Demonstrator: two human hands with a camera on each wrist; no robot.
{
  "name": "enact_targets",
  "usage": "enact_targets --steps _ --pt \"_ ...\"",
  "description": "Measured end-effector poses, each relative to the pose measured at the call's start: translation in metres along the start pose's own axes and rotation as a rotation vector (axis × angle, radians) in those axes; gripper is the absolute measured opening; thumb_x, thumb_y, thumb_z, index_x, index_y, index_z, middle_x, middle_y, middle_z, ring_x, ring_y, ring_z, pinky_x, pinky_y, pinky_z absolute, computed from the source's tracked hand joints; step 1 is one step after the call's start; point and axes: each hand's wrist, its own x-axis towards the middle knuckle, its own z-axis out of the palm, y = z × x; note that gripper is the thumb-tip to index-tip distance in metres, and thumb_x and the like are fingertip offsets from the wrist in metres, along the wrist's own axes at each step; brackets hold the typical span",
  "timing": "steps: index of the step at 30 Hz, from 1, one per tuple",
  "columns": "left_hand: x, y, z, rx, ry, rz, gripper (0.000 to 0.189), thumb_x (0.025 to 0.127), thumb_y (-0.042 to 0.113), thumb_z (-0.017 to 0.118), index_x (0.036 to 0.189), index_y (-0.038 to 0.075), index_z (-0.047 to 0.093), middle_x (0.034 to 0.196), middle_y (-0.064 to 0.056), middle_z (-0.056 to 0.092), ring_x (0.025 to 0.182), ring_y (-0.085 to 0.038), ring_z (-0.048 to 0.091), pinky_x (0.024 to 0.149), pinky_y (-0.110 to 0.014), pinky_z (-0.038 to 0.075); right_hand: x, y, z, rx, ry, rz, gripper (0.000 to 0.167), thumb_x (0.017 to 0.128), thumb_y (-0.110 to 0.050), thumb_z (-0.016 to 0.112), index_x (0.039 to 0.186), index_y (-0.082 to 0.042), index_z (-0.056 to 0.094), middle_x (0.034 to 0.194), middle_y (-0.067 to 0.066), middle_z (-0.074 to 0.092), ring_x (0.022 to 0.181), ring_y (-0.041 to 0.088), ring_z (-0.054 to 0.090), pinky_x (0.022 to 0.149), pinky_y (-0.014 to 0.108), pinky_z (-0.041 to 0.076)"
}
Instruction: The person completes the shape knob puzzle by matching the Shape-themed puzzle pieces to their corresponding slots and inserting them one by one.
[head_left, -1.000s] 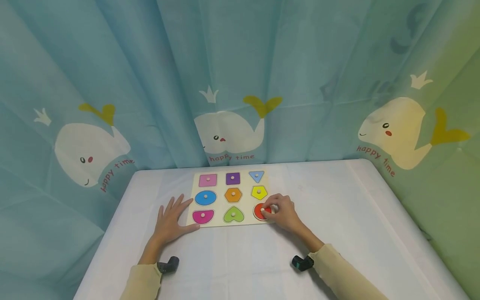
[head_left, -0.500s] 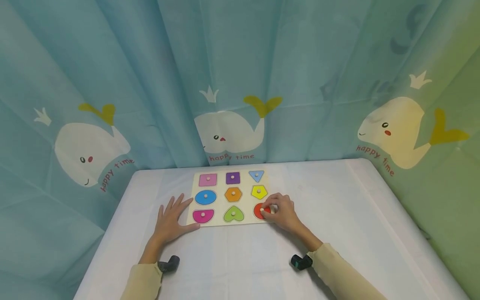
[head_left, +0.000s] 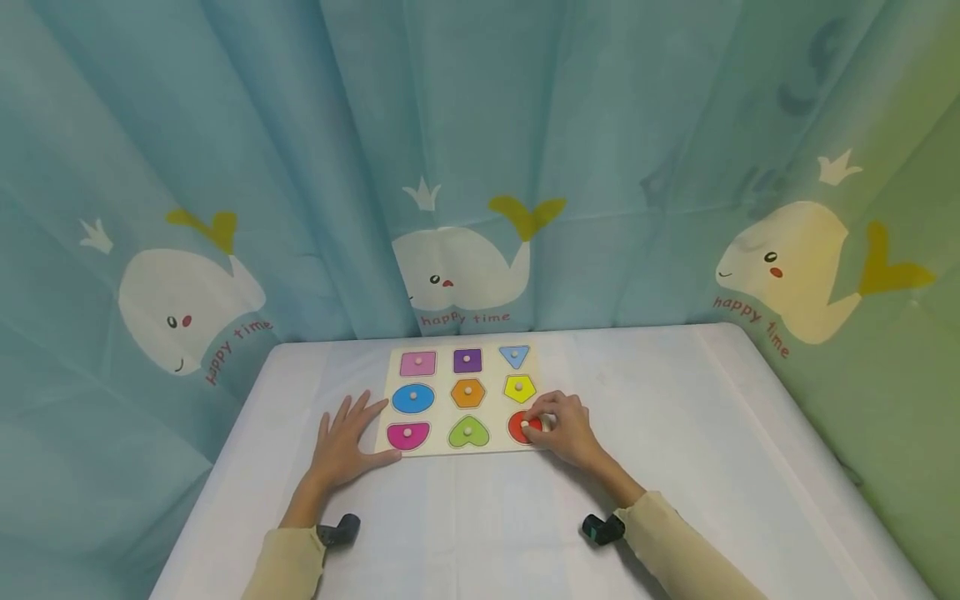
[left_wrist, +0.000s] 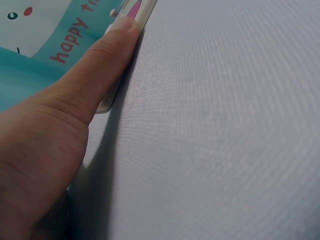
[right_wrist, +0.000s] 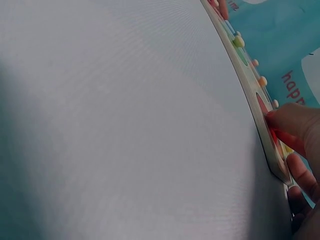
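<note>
A pale wooden peg puzzle board [head_left: 498, 412] lies on the table, its coloured knobbed shapes sitting in their recesses. At its near right corner my right hand [head_left: 567, 429] pinches the small knob of the red circle [head_left: 516, 428] between thumb and finger. The right wrist view has the thumb [right_wrist: 290, 119] low against the red piece, with part of that piece hidden by the hand. My left hand [head_left: 341, 446] lies spread at the board's left side. Its thumb [left_wrist: 112, 47] touches the near left corner, beside the magenta half-round piece [head_left: 408, 436].
A white cloth [head_left: 465, 525] covers the table. Behind it hangs a blue-green curtain [head_left: 622, 167] printed with whales. Small black cameras [head_left: 341, 531] sit at both wrists. The green heart [head_left: 468, 432] and yellow pentagon [head_left: 519, 389] are the red circle's neighbours.
A second ago the red circle stood slightly proud of the board; now it lies flatter in its recess. The right hand keeps its pinch, and the left hand stays put. The head view shifts slightly.
</note>
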Motion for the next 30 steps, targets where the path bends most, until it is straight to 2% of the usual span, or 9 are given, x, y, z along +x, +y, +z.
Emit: enact_targets --steps 6,30 --pt "-0.0004 -0.001 0.0004 0.003 0.014 0.008 0.097 0.075 0.056 0.084 0.155 0.017 0.047 0.166 -0.02 0.028 0.153 -0.049 0.013 0.116 -0.076 0.002 -0.0004 -0.0008 -0.0002 0.003 0.014 -0.017 0.009 0.082 -0.017 0.087 0.085 -0.021 0.079 0.111 0.004 0.067 0.107 0.029 0.049 0.092 0.052 0.034" --pt "-0.0025 0.0031 -0.0007 -0.016 0.004 0.003 0.096 0.074 0.055 0.085 0.154 0.016 0.048 0.166 -0.02 0.028 0.153 -0.05 0.012 0.116 -0.076 0.0 -0.0028 0.0018 -0.0002 0.007 0.017 -0.032 0.011 0.082 -0.016 0.087 0.084 -0.022 0.079 0.11 0.003 0.067 0.104 0.027 0.049 0.088 0.05 0.034"
